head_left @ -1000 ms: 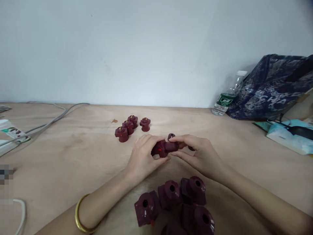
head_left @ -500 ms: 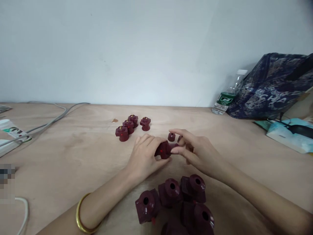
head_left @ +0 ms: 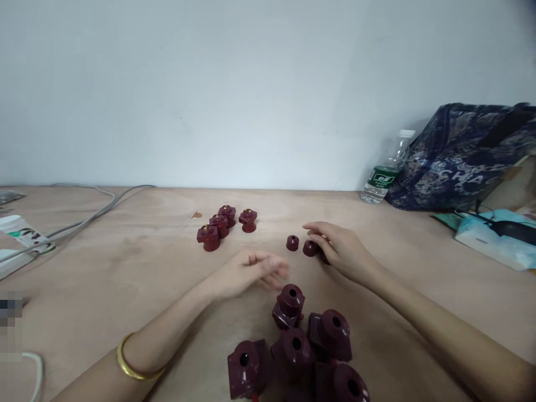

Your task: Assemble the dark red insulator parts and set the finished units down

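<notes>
Far right: "CHA" on dark bag [head_left: 444, 148], next letter hard to read | beside it: bottle [head_left: 372, 194], green label too small to read | left hand [head_left: 250, 272]: blurry, loosely open, nothing in it | right hand [head_left: 344, 251]: at little dark-red caps [head_left: 310, 249], hiding one partly, cannot tell if gripping | near: dark-red blocks [head_left: 296, 347] on counter [head_left: 125, 290], nearest cut off

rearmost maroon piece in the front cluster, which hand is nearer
Left. The left hand is just beyond the piece, slightly left; the right hand is farther off, by small round pieces.
</notes>
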Motion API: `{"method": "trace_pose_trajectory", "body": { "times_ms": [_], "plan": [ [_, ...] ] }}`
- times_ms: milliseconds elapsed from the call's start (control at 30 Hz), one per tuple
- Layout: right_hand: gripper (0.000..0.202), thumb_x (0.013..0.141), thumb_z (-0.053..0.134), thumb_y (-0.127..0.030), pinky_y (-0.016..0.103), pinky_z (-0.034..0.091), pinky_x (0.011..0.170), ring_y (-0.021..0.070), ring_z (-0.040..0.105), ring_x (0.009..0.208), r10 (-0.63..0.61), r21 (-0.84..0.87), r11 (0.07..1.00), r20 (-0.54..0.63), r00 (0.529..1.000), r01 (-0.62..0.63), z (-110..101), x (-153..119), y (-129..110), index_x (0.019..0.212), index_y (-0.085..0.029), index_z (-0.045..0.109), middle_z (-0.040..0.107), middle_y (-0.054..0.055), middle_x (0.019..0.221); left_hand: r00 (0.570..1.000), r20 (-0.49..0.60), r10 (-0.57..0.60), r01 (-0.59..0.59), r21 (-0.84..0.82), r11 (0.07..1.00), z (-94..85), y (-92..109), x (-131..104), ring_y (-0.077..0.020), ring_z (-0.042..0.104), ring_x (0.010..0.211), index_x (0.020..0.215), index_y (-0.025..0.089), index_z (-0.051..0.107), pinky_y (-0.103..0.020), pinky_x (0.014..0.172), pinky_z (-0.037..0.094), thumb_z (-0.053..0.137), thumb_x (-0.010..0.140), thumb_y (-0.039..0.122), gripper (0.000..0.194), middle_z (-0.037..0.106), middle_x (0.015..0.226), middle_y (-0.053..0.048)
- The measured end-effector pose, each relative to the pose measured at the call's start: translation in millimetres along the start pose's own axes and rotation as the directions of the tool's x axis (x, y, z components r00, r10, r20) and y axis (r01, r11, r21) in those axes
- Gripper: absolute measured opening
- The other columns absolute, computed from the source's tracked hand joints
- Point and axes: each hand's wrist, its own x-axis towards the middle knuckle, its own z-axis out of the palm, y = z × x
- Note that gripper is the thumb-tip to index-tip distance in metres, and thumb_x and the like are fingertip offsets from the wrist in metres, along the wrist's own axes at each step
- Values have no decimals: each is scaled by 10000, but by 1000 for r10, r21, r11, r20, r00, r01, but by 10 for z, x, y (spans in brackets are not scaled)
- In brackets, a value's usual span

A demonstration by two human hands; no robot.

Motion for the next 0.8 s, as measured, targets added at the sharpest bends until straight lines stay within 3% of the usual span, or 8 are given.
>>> {"method": "trace_pose_trajectory", "body": {
  "times_ms": [33, 100, 167, 200, 300, 367, 567, 800],
  "plan": [
    [336, 941, 364, -214, 370, 444, 891, 224, 594, 1065, -48, -47, 998, 5, 999, 48, 48, 24, -9, 1212, -162, 555, 644, 118, 1178, 975, -214, 54, -21, 154, 988, -39, -35, 68, -233, 663, 904, 1071, 177, 646, -412, 827, 522, 490, 878, 455, 372, 688, 1042, -116],
    [403, 924, 370, -156, 434, 382, 968, 246, 489, 1218, -137, -142, 979, 70, 988, 146, 141, 63, -36, 1307, -180, 493, 526, 127, 1354, 788, -549, 280, 8, 463, 886, -136, -119, 237, -251, 610, 1020, 1103, 177, 612, -434, 918, 470, 551, 846, 372, 328, 639, 1121, -114],
    [471, 906, 350, -82, 507, 312, 1006, 253, 452, 1256, -180, -205, 956, 161, 970, 212, 209, 77, -65, 1351, -200, 447, 480, 124, 1401, 641, -651, 406, 88, 587, 804, -229, -207, 416, -278, 483, 1216, 1226, 165, 515, -451, 1028, 373, 580, 820, 307, 435, 527, 1297, -144],
    [478, 901, 335, -53, 534, 279, 1014, 250, 469, 1239, -188, -221, 948, 194, 963, 229, 228, 72, -80, 1339, -198, 459, 507, 125, 1376, 630, -674, 387, 122, 578, 807, -259, -247, 495, -286, 449, 1252, 1262, 158, 471, -455, 1043, 351, 585, 816, 303, 483, 492, 1335, -157],
    [422, 907, 328, -29, 555, 239, 1010, 234, 536, 1143, -193, -237, 941, 217, 957, 244, 220, 25, -115, 1217, -195, 561, 635, 108, 1206, 669, -703, 241, 176, 465, 867, -237, -338, 645, -274, 552, 1125, 1214, 199, 475, -441, 964, 413, 577, 823, 339, 428, 595, 1196, -113],
    [371, 905, 372, -47, 531, 279, 980, 235, 556, 1091, -192, -224, 946, 200, 961, 235, 176, -19, -128, 1148, -205, 603, 672, 95, 1122, 705, -672, 227, 119, 428, 896, -135, -372, 647, -232, 609, 989, 1122, 234, 517, -388, 891, 454, 560, 832, 320, 306, 650, 1045, -48],
    [323, 877, 501, -149, 367, 467, 873, 209, 610, 1013, -107, 140, 984, -27, 994, 110, 3, -130, -222, 1185, -211, 576, 668, 77, 1139, 820, -518, 244, -70, 332, 941, 155, -379, 282, -181, 625, 812, 1140, 234, 506, -311, 761, 483, 654, 774, 314, 402, 663, 892, -1],
    [307, 868, 531, -161, 313, 506, 841, 185, 633, 970, -126, 283, 949, -58, 990, 137, -44, -165, -446, 1147, -262, 612, 679, 24, 1111, 758, -409, 509, -166, 633, 756, 162, -243, 60, -228, 574, 950, 1076, 229, 611, -379, 870, 431, 725, 735, 376, 388, 666, 1002, -48]
  ]
}}
